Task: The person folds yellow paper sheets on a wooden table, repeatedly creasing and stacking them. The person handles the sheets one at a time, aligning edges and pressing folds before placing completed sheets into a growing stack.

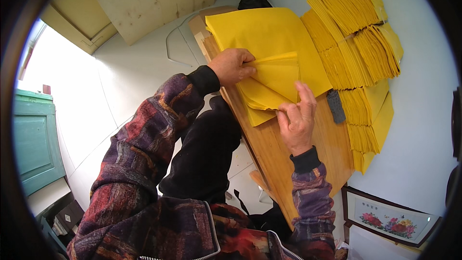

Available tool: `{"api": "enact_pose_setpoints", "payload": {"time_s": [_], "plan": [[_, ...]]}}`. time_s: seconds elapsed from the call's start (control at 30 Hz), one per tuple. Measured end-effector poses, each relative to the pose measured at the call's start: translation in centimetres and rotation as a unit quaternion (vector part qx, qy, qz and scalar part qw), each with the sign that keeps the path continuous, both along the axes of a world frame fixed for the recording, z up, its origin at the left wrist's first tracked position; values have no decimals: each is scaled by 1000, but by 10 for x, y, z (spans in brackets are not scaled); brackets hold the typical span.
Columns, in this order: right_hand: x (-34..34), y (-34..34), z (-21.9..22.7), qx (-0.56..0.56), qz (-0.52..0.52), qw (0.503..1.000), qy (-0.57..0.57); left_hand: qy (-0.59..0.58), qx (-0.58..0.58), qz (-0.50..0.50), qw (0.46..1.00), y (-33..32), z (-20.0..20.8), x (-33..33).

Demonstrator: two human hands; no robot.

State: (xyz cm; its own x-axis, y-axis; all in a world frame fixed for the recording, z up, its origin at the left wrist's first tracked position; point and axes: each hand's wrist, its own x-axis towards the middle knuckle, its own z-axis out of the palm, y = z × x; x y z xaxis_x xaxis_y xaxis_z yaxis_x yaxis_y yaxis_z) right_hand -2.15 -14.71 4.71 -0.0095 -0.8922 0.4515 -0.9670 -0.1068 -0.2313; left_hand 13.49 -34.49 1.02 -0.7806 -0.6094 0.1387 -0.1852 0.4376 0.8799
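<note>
My left hand (pixel 233 66) is closed on the left end of a folded bundle of yellow paper sheets (pixel 274 78), thumb on top. The bundle's layers fan apart toward the right. At its lower right corner my right hand (pixel 299 118) pinches the sheet edges between thumb and forefinger, its other fingers raised. Under the bundle lies a large stack of flat yellow sheets (pixel 269 29), on the wooden table (pixel 320 137). How many layers each hand holds is hidden.
Tall piles of folded yellow paper bundles (pixel 356 58) stand along the table's right side by the wall. A dark grey block (pixel 336 107) lies beside the large stack. A framed flower picture (pixel 390 219) is at lower right, a green cabinet (pixel 38 137) at far left.
</note>
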Motion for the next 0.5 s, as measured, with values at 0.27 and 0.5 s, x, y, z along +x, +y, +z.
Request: {"api": "enact_pose_setpoints", "payload": {"time_s": [0.27,0.5], "plan": [[0,-2,4,34,14,998,-46,5,0,-7,1000,-1,-2,0],[-1,-9,6,36,-28,985,-165,-10,-25,-26,999,-2,1,2]]}}
